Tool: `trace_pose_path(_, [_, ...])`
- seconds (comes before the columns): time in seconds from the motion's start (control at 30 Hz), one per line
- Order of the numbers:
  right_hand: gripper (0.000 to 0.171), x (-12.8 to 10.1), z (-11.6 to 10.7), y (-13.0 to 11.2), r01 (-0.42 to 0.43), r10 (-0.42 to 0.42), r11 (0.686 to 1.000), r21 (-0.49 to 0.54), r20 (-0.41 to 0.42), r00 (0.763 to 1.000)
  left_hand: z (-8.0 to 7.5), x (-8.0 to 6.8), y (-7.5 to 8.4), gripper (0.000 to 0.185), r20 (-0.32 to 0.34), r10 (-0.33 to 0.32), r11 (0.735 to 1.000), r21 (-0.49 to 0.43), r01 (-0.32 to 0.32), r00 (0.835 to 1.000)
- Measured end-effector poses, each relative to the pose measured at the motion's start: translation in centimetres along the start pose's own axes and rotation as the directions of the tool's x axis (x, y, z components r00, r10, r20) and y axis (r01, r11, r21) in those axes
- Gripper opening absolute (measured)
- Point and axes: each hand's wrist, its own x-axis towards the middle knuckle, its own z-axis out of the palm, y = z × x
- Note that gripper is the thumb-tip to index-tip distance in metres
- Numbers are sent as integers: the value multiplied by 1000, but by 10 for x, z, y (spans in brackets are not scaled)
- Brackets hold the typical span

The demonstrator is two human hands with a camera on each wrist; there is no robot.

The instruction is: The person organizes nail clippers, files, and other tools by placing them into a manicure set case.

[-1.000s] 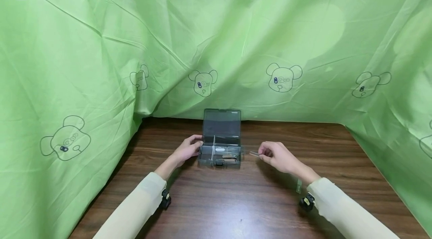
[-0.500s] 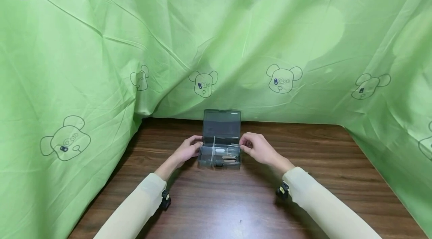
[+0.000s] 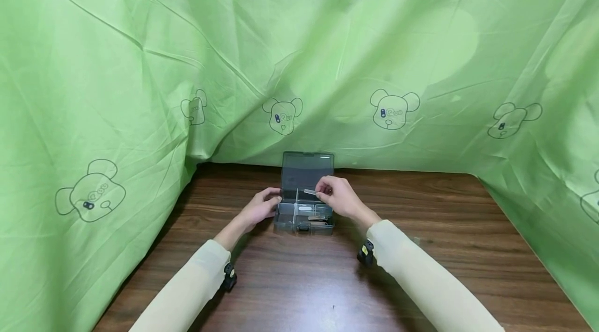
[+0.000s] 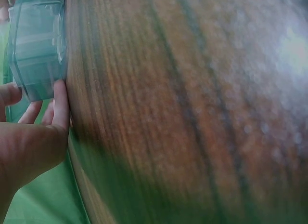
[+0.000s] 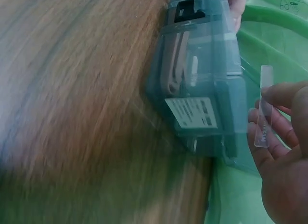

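- Head view, nearest first: two pale sleeves (image 3: 187, 285) reach in from the near edge of the dark wooden surface (image 3: 299, 290), and a small clear piece (image 3: 416, 241) lies on the wood near the right sleeve.
- Toward the far edge stands a small grey see-through box (image 3: 306, 217), its lid (image 3: 308, 170) propped upright against the green cloth (image 3: 140, 87) that walls in the surface on three sides.
- Left hand (image 3: 259, 208) grips the box's left wall, fingers (image 4: 60, 106) curled against its corner; it has not shifted over the last second.
- Right hand (image 3: 339, 198) pinches a thin clear strip (image 3: 310, 192) between thumb and fingertips. A second ago that hand held the strip well to the right of the box, low over the wood; now it has swung in and up, and the strip hangs over the box's far compartments, just in front of the lid.
- My reading: the strip has been carried to the box and is about to go in; it is not yet released.
- Right wrist view: the strip (image 5: 264, 106) lies along the fingers (image 5: 281, 96), one end sticking out past them toward the box (image 5: 202, 89), near it but apart.
- Inside the near right compartment lie long metal pieces (image 3: 318, 217), too small to tell.
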Motion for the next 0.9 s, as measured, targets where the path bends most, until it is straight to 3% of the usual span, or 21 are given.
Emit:
trace_pose_path(0.47, [14, 7, 27, 11, -41, 42, 997, -58, 14, 999, 1, -2, 1, 46, -3, 16, 1000, 2, -16, 1000])
trace_pose_path(0.9, [9, 7, 20, 8, -50, 51, 998, -25, 45, 998, 2, -3, 2, 47, 3, 15, 1000, -2, -15, 1000])
